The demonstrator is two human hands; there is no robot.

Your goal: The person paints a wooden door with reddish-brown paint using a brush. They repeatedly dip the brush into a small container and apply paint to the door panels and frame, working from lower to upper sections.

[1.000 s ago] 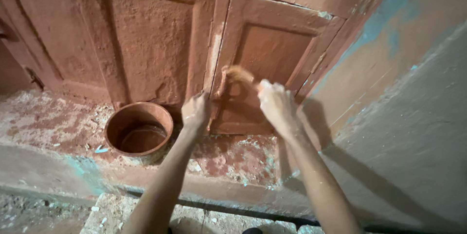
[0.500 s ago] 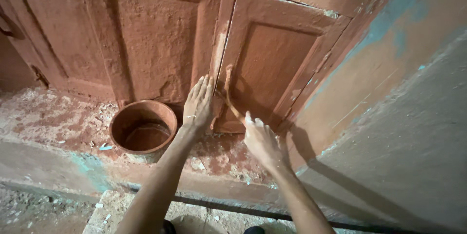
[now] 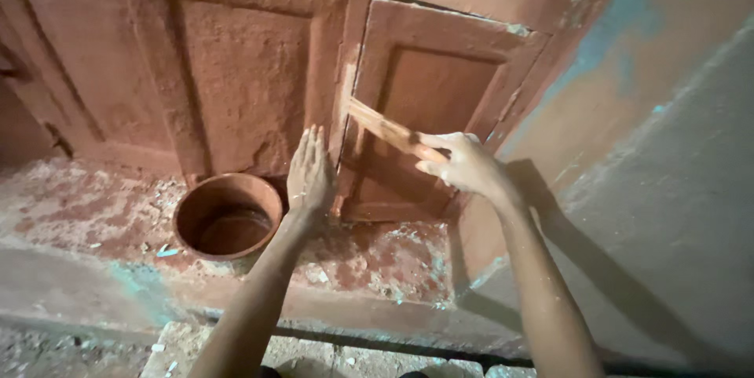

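Note:
My right hand [image 3: 465, 164] grips the end of a paint-coated flat stick or brush [image 3: 382, 127] whose far tip rests on the edge of the right door leaf [image 3: 428, 84]. My left hand [image 3: 310, 172] lies flat, fingers together, against the bottom of the left door leaf [image 3: 236, 72] beside the seam between the two leaves. Both panelled wooden leaves are covered in reddish-brown paint. A round clay-coloured pot [image 3: 228, 215] with dark liquid inside stands on the threshold just left of my left hand.
The stone threshold [image 3: 102, 213] is blotched with reddish paint and flakes. A plastered wall [image 3: 667, 189] with grey, reddish and turquoise patches rises on the right. A step edge [image 3: 330, 315] runs below the threshold, with rough ground beneath.
My right hand rose again and swung the stick up against the edge of the right door leaf. My left hand stayed flat near the seam, sliding slightly lower.

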